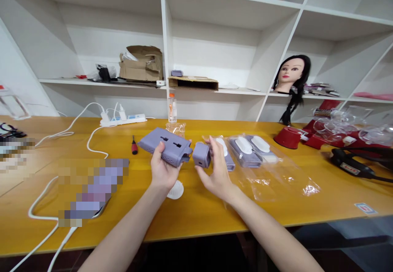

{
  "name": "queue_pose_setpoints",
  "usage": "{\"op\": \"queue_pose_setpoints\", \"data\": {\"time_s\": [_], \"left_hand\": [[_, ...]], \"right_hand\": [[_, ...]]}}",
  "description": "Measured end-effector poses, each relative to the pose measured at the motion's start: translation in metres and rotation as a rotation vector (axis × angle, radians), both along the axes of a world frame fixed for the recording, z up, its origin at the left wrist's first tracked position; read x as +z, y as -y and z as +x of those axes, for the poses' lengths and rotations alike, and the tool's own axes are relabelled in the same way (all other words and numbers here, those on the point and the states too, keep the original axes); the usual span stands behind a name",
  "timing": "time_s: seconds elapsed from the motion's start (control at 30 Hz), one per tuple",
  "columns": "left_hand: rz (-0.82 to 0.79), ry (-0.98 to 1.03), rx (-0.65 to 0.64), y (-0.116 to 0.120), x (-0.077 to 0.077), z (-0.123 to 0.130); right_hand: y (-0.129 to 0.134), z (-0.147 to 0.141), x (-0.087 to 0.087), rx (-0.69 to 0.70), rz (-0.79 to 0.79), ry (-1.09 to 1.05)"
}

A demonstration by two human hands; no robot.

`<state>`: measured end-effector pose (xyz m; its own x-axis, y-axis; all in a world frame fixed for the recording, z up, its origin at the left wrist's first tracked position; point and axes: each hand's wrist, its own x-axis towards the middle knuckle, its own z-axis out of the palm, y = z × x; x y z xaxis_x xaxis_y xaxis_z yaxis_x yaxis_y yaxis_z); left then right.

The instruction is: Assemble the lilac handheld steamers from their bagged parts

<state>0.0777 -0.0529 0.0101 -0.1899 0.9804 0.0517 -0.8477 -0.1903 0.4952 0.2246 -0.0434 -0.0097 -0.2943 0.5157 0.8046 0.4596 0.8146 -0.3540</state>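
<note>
My left hand (163, 169) is wrapped round a flat purple housing (166, 144) with two dark slots on its upper face and an open right end. Just to the right, my right hand (216, 169) grips a smaller purple block (201, 155) between thumb and fingers. A small gap separates the two purple parts, both raised above the table. Under my left hand lies a round white ribbed piece (176, 190), partly covered. Right of my hands, several purple units with white oval tops (245, 145) rest in clear plastic bags.
A red-black screwdriver (134, 146), power strip (132, 119) with white cables and bottle (172, 108) stand on the orange table (138, 206). Red bases (287, 137) and a black corded tool (350, 165) lie right. White shelves behind hold cardboard boxes (141, 64) and a mannequin head (290, 73).
</note>
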Motion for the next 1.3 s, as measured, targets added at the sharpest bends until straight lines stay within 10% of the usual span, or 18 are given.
{"op": "queue_pose_setpoints", "data": {"time_s": [0.97,1.3], "left_hand": [[-0.113,0.032,-0.08,-0.003,-0.007,0.006],[-0.118,0.035,-0.094,0.0,-0.006,0.009]], "right_hand": [[-0.018,0.008,-0.01,-0.047,0.824,0.254],[-0.016,0.007,-0.008,-0.07,0.869,0.222]]}}
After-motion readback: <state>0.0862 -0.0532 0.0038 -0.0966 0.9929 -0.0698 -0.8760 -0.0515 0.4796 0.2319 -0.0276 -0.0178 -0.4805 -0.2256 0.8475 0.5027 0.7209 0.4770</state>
